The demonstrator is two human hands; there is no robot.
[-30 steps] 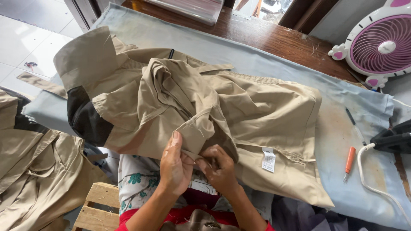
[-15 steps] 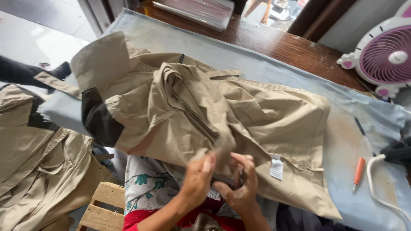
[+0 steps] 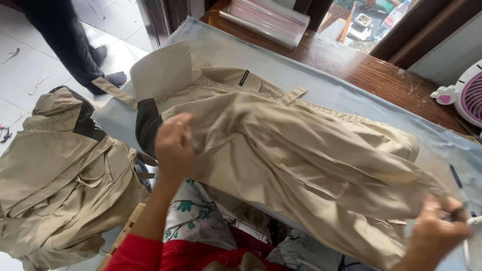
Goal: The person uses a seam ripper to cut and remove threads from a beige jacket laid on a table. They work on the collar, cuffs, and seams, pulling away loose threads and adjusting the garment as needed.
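Observation:
A beige garment [image 3: 301,150] with a dark patch at its left end lies across a table covered in pale blue cloth [image 3: 301,75]. My left hand [image 3: 173,143] grips the garment's near edge by the dark patch. My right hand [image 3: 442,233] grips the fabric at the garment's right end, near the table's right side. The cloth is stretched between the two hands and looks blurred.
A heap of similar beige garments [image 3: 55,180] lies at the left. Another person's dark-trousered legs [image 3: 70,45] stand on the white tiled floor at top left. Clear plastic sheets [image 3: 266,20] lie on the wooden table's far side. A pink fan [image 3: 467,95] sits at right.
My hands were together at the garment's near edge; now they have moved apart, left and right, pulling the fabric out flat. The view has shifted left.

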